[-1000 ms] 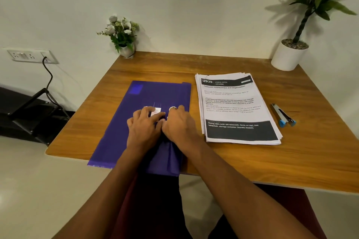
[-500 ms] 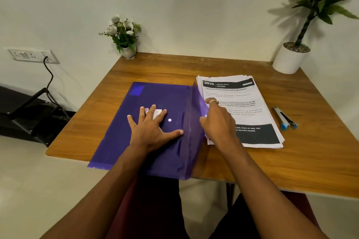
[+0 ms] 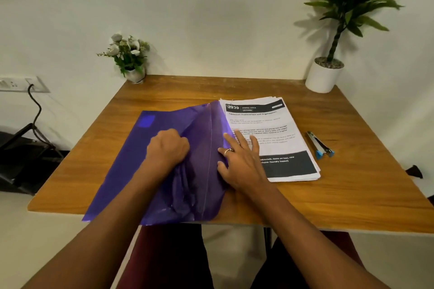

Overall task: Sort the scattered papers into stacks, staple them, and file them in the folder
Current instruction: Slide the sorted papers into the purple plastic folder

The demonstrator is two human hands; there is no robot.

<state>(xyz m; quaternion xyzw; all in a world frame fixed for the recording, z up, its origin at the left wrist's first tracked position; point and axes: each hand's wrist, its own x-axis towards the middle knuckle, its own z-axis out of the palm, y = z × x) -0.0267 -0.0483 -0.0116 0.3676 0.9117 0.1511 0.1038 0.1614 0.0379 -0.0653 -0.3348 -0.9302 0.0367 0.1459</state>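
Translucent purple plastic folder lying open on the left half of the square wooden bench, near edge hanging a little past the bench's front rim. Flap lifted along a crease, leaning right, edge touching the paper stack. Darker blue square patch near the folder's far left corner.

Left hand resting on the folder's inner sheet, fingers curled under into a loose fist, knuckles pressing down on the plastic; whether anything sits pinched inside, cannot tell. Plastic wrinkled just below that hand.

Right hand spread flat, fingers apart, palm at the flap's edge and fingertips lying over the left part of the stack of white printed papers. Ring on one finger. Nothing gripped.

Paper stack just right of the folder, edges slightly fanned, top sheet with a black header band reading "2939" and a black band near its foot.

Small stapler with a blue end on the bench, near the stack's right side, apart from it.

Small white pot of pale flowers at the far left corner; tall green plant in a white round pot at the far right corner, both against the wall.
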